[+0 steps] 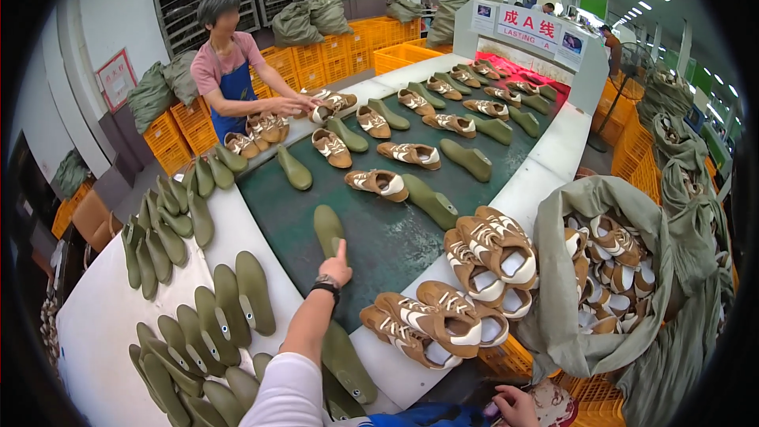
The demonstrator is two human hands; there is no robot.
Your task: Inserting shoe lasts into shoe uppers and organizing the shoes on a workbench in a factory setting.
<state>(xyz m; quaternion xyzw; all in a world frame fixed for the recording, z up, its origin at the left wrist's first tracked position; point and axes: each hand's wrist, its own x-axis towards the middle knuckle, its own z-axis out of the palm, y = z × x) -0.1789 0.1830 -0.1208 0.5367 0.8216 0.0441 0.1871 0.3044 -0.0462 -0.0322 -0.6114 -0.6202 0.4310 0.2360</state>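
Observation:
My left hand (335, 270) reaches over the dark green belt and grips the near end of an olive-green shoe last (327, 225), its index finger stretched along the last's right side. The hand covers that end of the last. At the bottom edge my right hand (515, 406) is partly in view, its fingers curled by a small purplish thing I cannot make out. Brown-and-white sneakers (407, 320) stand grouped on the near white ledge, right of my left arm. More green lasts (225, 308) lie in rows on the white table to the left.
Across the belt (273, 198), a person in a blue apron (237, 83) handles sneakers. Sneakers and lasts stand along the belt toward a white machine housing (526, 39). At right, a grey-green sack (553, 285) full of sneakers stands by orange crates (624, 150).

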